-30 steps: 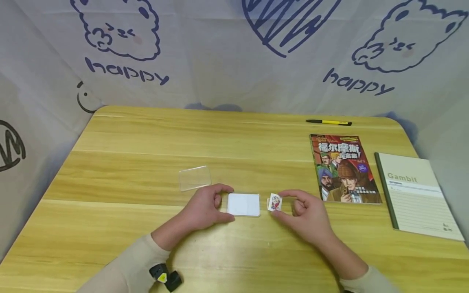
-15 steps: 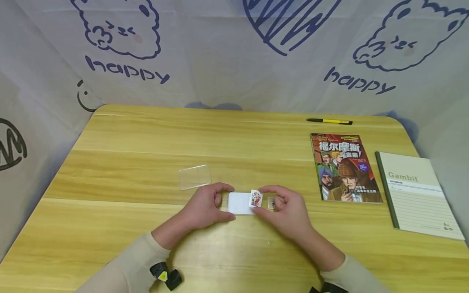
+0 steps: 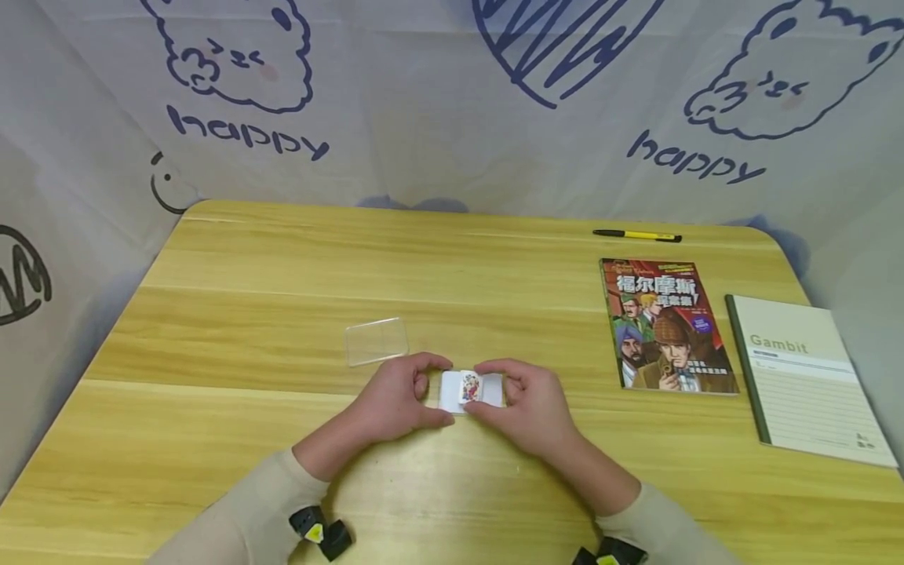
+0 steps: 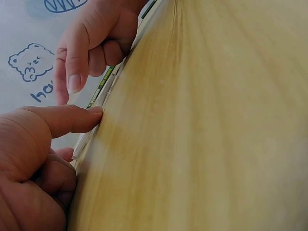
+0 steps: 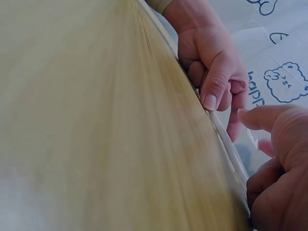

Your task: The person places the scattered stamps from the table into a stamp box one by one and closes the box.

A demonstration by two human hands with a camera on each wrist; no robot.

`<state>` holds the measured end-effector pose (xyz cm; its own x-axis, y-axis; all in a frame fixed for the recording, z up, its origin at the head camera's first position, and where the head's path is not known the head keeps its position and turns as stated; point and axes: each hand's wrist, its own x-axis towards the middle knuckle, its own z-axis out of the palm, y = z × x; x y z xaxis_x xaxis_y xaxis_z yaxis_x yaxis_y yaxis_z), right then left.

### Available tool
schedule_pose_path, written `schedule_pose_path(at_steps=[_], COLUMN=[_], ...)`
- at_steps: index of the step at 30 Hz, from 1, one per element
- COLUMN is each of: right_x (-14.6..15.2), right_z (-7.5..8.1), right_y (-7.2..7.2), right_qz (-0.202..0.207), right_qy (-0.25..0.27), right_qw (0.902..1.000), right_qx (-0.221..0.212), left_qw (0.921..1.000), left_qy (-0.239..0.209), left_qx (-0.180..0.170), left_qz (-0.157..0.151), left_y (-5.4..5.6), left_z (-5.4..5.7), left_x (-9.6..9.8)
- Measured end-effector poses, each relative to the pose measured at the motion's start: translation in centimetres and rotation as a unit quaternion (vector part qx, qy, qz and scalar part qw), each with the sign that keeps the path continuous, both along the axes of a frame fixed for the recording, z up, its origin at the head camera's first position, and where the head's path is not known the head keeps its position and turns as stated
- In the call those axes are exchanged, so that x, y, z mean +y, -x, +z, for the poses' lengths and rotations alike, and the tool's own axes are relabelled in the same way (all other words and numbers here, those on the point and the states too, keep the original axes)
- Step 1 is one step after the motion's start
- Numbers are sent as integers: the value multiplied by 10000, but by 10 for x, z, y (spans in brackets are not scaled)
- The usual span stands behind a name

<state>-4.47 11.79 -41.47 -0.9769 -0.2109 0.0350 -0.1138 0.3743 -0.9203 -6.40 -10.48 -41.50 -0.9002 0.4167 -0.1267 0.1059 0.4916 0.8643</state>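
Note:
A shallow clear case with a white inside lies on the table in the head view. My left hand holds it at the left end, thumb on the near edge and a finger on the far edge. Over the case's middle, my right hand pinches a small white playing card with a colourful joker-like figure, between thumb and forefinger. Whether it is one card or a thin stack I cannot tell. In the left wrist view the left thumb presses the case's edge; the right wrist view shows both hands close together.
A clear, flat lid lies behind my left hand. To the right are a comic-style book and a cream notebook. A yellow and black pen lies near the table's far edge, before a drawn-on white cloth.
My right hand has moved left with the card, from beside the case to over its middle. A small piece lying to the right of the case is now hidden. The left hand stays put.

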Motion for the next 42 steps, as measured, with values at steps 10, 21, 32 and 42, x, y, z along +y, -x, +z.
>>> schedule_pose_path(at_steps=[10, 21, 32, 42], right_x=[-7, -9, -12, -13], right_z=[-2, -6, -1, -2], right_y=[2, 3, 5, 6], right_qz=[64, 232, 250, 221], right_qy=[-499, -867, -1239, -1236], right_qw=[9984, 9955, 9919, 9921], right_qx=[272, 297, 161, 0], left_qw=[10000, 10000, 10000, 9999], left_qy=[-62, -46, 3, -14], left_qx=[-12, -29, 63, 55], left_qz=[-21, -33, -71, -87], left_y=[0, 0, 1, 0], left_z=[0, -1, -1, 2], left_x=[0, 0, 0, -1])
